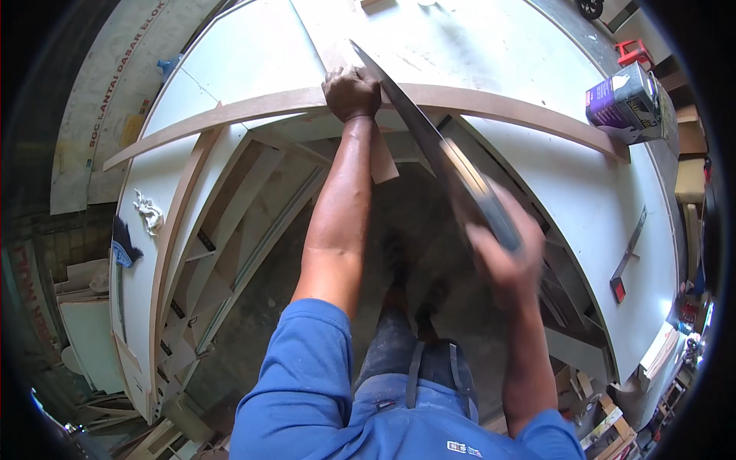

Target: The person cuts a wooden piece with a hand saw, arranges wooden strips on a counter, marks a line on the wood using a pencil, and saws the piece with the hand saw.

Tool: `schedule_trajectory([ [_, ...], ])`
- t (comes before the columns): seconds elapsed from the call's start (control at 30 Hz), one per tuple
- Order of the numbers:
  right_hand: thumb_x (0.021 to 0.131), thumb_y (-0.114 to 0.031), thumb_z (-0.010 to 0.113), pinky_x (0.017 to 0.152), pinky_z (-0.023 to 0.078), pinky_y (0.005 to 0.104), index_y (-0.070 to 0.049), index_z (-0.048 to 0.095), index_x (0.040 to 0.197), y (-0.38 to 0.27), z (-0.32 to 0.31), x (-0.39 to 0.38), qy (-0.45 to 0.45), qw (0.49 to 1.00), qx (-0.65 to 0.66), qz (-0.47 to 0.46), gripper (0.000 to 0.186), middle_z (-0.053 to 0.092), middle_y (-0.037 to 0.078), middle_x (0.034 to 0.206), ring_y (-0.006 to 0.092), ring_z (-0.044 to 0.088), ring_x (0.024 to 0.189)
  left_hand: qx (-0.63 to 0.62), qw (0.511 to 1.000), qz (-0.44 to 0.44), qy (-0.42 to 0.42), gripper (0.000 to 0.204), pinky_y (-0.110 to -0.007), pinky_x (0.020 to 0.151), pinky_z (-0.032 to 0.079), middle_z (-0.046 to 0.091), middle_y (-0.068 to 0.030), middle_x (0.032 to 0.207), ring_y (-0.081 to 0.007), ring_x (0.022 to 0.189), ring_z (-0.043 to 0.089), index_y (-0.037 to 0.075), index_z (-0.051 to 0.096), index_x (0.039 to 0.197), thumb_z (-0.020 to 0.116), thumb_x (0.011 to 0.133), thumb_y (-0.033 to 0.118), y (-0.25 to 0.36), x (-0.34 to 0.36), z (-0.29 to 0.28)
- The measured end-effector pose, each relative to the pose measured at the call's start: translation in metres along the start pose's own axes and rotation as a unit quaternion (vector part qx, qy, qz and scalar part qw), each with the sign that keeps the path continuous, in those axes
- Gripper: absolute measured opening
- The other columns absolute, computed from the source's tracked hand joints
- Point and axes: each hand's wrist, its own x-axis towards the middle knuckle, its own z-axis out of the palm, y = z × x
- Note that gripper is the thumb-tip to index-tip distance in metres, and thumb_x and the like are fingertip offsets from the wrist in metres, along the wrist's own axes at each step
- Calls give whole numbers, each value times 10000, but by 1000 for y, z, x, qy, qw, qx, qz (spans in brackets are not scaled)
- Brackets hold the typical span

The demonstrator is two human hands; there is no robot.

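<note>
My right hand is wrapped around the handle of a hand saw and is slightly blurred. The saw's blade points up and to the left, its tip over a narrow light-wood board. This board runs away from me across the white worktop, and its near end sticks out past the edge. Closed on the board, my left hand presses it down just left of the blade. Crossing beneath is a long wooden strip. Exactly where the teeth meet the board I cannot tell.
A purple and black tin stands at the worktop's right side, near the strip's end. Below it lies a try square. A crumpled white rag and a blue-black cloth item lie at left. A red stool stands beyond.
</note>
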Motion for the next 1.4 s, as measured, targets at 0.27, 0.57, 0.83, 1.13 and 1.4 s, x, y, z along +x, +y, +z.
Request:
schedule_trajectory([
  [0.27, 772, -62, 595, 951, 506, 343, 53, 619, 1291, 4, 1, -5, 1, 1000, -7, -1, 532, 710, 193, 1106, 225, 683, 1036, 9, 1000, 7, -17, 296, -476, 848, 512, 706, -195, 804, -384, 840, 664, 19, 710, 702, 543, 826, 229, -11, 0, 2],
  [0.57, 789, -71, 614, 892, 523, 355, 55, 622, 1271, 41, 18, 38, 42, 995, -29, -84, 498, 715, 201, 1031, 253, 691, 924, -17, 1000, 1, -20, 270, -469, 841, 497, 699, -171, 816, -361, 851, 656, 44, 705, 684, 563, 820, 229, 13, -2, 12],
  [0.83, 748, -40, 587, 1040, 477, 364, 61, 591, 1344, 32, -14, -48, 11, 1000, 2, -9, 604, 687, 232, 1220, 277, 664, 1181, 3, 1000, 11, -5, 302, -487, 835, 513, 681, -202, 744, -394, 796, 655, 20, 703, 652, 556, 815, 229, -11, 3, 2],
  [1.13, 787, -52, 609, 938, 523, 357, 53, 607, 1302, 60, 19, 34, 42, 995, 0, -95, 526, 707, 223, 1127, 258, 704, 1015, -8, 999, 2, -37, 279, -458, 868, 485, 711, -146, 835, -350, 871, 654, 48, 709, 685, 555, 821, 237, 17, -3, 13],
  [1.4, 747, -32, 597, 1036, 488, 370, 63, 583, 1351, 55, -23, -80, 9, 1000, -11, -27, 612, 671, 243, 1268, 295, 676, 1177, 15, 999, 7, -32, 290, -474, 876, 495, 710, -159, 797, -363, 851, 656, 53, 715, 667, 548, 821, 233, -12, 3, 2],
])
